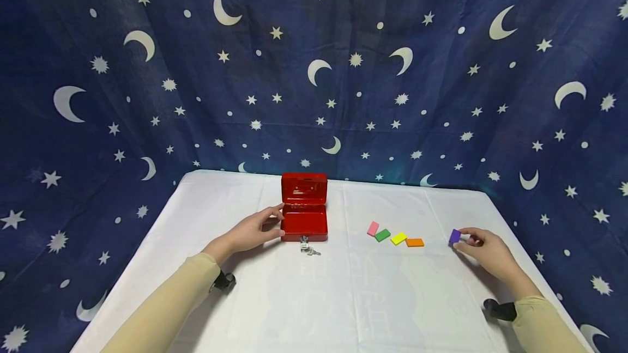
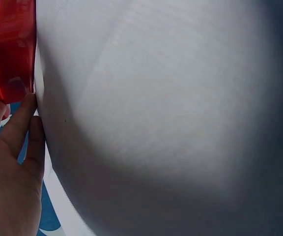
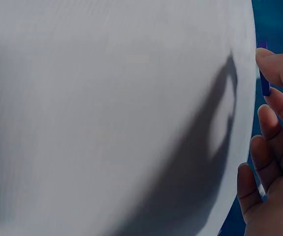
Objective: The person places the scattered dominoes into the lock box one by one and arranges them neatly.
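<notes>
Purple block [image 1: 454,237] pinched at the fingertips of the right hand [image 1: 485,254], thumb against forefinger, remaining fingers loosely bent; orange block [image 1: 415,242] lies apart, to its left, on the bench [image 1: 392,298]. Red box [image 1: 304,223], lid raised, adjoins the left hand [image 1: 250,231], whose extended, ungrasping fingers touch its left side.

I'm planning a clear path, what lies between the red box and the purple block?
A pink block, green block, yellow block and orange block, seen in the head view.
</notes>
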### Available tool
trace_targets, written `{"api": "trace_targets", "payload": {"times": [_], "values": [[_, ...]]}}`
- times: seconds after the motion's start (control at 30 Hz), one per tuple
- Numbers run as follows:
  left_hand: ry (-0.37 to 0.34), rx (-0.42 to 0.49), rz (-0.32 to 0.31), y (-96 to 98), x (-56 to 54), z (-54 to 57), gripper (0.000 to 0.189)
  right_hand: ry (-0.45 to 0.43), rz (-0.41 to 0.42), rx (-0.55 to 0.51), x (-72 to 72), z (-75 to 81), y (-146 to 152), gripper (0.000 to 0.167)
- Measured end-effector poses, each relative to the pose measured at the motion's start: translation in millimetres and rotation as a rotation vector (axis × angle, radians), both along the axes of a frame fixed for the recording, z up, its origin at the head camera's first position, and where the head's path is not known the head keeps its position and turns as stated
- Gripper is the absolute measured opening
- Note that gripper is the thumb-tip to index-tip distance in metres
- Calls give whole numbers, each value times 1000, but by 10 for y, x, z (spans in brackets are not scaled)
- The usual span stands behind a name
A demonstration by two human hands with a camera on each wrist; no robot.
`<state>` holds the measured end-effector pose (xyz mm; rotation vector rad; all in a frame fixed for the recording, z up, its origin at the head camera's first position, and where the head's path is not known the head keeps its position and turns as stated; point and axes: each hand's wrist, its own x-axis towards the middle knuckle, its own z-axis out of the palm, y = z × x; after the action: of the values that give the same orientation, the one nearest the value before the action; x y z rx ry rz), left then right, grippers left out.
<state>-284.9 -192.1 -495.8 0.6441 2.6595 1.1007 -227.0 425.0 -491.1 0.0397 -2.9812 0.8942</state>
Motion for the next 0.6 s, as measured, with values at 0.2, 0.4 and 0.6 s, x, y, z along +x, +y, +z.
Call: {"api": "trace_targets", "payload": {"times": [0.2, 0.4, 0.6], "values": [[-1, 6, -4, 4, 21, 11, 35, 44, 64, -3, -116, 88, -394, 55], [0, -2, -8, 5, 25, 1, 35, 37, 120, -13, -214, 181, -803, 53], [16, 4, -16, -1, 6, 11, 35, 64, 193, -48, -266, 227, -1131, 47]]}}
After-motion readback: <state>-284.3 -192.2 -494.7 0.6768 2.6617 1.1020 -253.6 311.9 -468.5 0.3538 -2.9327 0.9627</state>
